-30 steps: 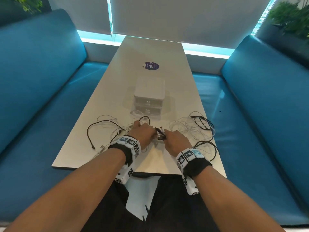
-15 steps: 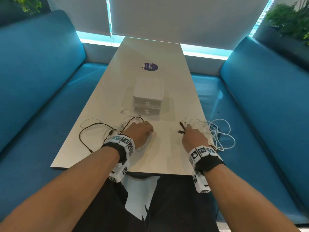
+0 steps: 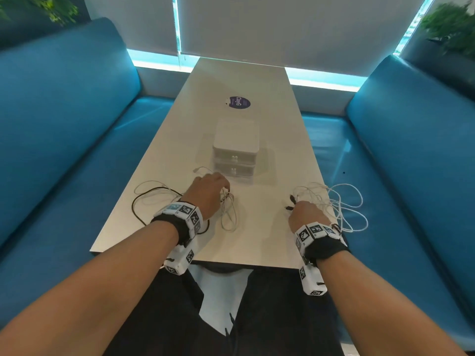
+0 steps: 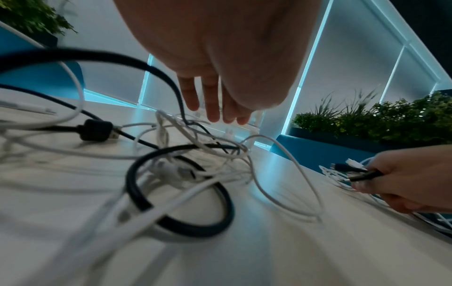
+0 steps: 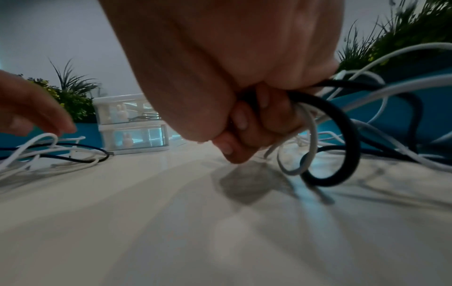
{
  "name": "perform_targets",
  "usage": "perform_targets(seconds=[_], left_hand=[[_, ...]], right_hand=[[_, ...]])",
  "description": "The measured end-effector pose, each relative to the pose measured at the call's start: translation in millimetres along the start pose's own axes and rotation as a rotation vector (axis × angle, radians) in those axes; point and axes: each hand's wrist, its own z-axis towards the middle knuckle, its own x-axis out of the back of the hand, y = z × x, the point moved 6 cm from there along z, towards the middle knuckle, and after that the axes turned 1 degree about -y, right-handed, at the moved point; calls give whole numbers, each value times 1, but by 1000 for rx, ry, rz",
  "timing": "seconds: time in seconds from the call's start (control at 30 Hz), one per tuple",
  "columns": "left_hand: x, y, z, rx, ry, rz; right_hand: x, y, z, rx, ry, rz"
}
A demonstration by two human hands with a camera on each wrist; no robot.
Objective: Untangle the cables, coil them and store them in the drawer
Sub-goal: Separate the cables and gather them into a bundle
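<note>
Two tangles of cables lie on the pale table (image 3: 257,240). My left hand (image 3: 218,188) rests with fairly straight fingers (image 4: 212,108) over the left tangle (image 3: 228,211) of white cables and a black cable (image 4: 178,193). My right hand (image 3: 303,211) grips a bundle of white and black cables (image 5: 330,135), fingers (image 5: 244,120) curled round it, with black plugs (image 3: 291,201) sticking out in front. The bundle's white loops (image 3: 344,209) hang over the table's right edge. A small white two-drawer unit (image 3: 235,152) stands behind both hands, both drawers closed.
Blue benches (image 3: 64,150) run along both sides of the table. A round dark sticker (image 3: 239,102) lies beyond the drawer unit. Plants (image 3: 452,24) stand behind the benches. A bare strip of tabletop separates the two tangles.
My hands have drawn apart from the middle. The right one pulled its bundle to the table's right edge. The left one stayed on the left tangle and shifted slightly forward.
</note>
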Motion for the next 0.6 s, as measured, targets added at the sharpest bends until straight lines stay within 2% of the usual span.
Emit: perform_targets(seconds=[0.1,0.17,0.3,0.6], left_hand=[[9,-17,-1,99,60,109],[10,-24,-3,158,52,153],[3,-27,-5,232,-4,179],[-3,-21,4,177,-51,201]], right_hand=[[-1,-3,0,15,-6,5],[-2,-15,-2,38,0,8],[-11,-43,-8,192,-51,44],[-15,-62,-12,243,-92,194]])
